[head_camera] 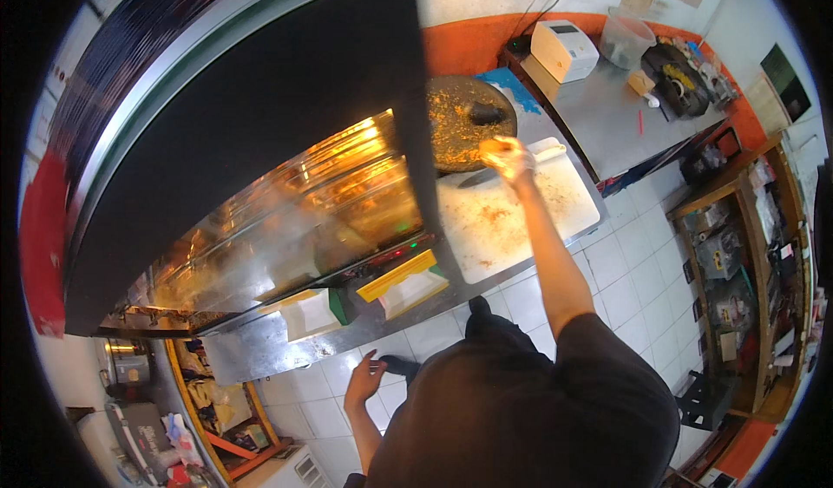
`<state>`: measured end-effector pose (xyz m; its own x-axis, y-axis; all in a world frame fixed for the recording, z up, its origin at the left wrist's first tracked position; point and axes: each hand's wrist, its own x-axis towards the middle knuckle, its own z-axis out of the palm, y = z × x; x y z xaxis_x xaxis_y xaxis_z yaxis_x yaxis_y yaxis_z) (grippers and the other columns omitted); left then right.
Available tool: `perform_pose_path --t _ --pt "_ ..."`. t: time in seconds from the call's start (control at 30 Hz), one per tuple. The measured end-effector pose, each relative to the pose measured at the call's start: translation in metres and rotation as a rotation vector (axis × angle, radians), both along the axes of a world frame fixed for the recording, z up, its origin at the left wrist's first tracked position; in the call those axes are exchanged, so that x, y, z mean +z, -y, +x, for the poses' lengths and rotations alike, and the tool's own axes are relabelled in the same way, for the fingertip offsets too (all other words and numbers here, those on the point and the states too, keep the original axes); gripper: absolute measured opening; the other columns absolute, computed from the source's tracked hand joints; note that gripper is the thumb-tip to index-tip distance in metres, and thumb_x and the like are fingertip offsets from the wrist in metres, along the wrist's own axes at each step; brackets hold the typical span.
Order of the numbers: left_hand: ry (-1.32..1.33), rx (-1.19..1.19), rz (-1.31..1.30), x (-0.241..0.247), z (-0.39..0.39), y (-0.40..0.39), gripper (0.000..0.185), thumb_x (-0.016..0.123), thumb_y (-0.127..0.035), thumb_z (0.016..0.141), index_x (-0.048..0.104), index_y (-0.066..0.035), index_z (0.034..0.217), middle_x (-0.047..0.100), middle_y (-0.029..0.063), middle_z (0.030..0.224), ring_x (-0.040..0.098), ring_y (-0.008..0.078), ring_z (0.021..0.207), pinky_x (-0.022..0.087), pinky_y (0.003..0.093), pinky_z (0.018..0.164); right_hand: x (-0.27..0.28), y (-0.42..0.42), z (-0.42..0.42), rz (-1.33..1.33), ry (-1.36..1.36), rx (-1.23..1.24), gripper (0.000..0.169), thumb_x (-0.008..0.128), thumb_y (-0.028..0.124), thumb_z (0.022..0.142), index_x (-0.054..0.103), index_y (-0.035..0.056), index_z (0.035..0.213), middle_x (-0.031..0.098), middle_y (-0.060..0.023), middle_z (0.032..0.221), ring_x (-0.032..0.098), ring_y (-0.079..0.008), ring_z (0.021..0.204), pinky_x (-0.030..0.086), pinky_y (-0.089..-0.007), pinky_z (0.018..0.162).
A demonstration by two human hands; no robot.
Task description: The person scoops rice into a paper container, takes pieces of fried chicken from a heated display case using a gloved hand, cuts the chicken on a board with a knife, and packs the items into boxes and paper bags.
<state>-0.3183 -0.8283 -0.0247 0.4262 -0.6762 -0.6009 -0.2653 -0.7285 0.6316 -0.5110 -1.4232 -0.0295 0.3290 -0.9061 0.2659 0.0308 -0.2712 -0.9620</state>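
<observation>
My right hand, in a clear plastic glove, grips an orange-brown piece of food at the near edge of a large round dark stone mortar. Orange paste or crumbs cover much of the mortar, and a dark pestle-like lump rests in it. Just below that hand lies a white cutting board scattered with brown crumbs, a dark blade along its far edge. My left hand hangs over the floor with its fingers apart. Two open paper boxes, one yellow-edged and one green-sided, stand on the metal counter.
A lit glass display cabinet fills the left and centre. On a steel side table stand a white label printer, a clear plastic tub and a dark tray. Wooden shelving stands at the right.
</observation>
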Motion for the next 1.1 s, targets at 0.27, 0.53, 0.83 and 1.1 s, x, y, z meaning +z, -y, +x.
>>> perform_pose_path --t 0.27,0.53,0.83,1.1 --pt "0.06 0.307 0.204 0.031 -0.111 -0.032 0.058 0.069 -0.031 0.094 0.053 -0.003 0.143 0.073 0.0207 0.114 0.071 0.0348 0.106 0.055 0.0418 0.093 0.087 0.061 0.078 -0.332 -1.241 0.221 0.059 0.06 0.052 0.09 0.063 0.0148 0.136 0.057 -0.0128 0.144 0.053 -0.0342 0.133 0.044 -0.0453 0.109" --pt "-0.084 0.512 0.392 0.01 -0.232 -0.1 0.059 0.07 -0.031 0.093 0.054 0.0 0.141 0.074 0.0208 0.109 0.072 0.0303 0.102 0.054 0.0396 0.092 0.051 0.144 0.072 -0.424 -1.451 0.253 0.084 0.067 0.049 0.088 0.036 0.0109 0.155 0.04 -0.0214 0.158 0.045 -0.0358 0.142 0.043 -0.0464 0.11" --pt "-0.296 0.5 0.155 -0.017 -0.266 -0.121 0.049 0.059 -0.015 0.098 0.051 0.004 0.142 0.074 0.0175 0.107 0.071 0.0272 0.1 0.053 0.0359 0.094 0.174 0.057 0.087 -0.28 -0.979 0.335 0.075 0.057 0.057 0.093 0.045 0.012 0.152 0.039 -0.019 0.159 0.057 -0.034 0.13 0.048 -0.0394 0.108" --pt "0.446 0.804 -0.017 0.163 -0.099 -0.026 0.043 0.06 -0.019 0.103 0.052 0.0 0.141 0.067 0.0102 0.116 0.063 0.0219 0.109 0.048 0.0351 0.099 0.099 0.081 0.119 -0.383 -1.259 0.659 0.056 0.05 0.047 0.099 0.054 0.0129 0.144 0.05 -0.0148 0.152 0.066 -0.0294 0.117 0.052 -0.0469 0.102"
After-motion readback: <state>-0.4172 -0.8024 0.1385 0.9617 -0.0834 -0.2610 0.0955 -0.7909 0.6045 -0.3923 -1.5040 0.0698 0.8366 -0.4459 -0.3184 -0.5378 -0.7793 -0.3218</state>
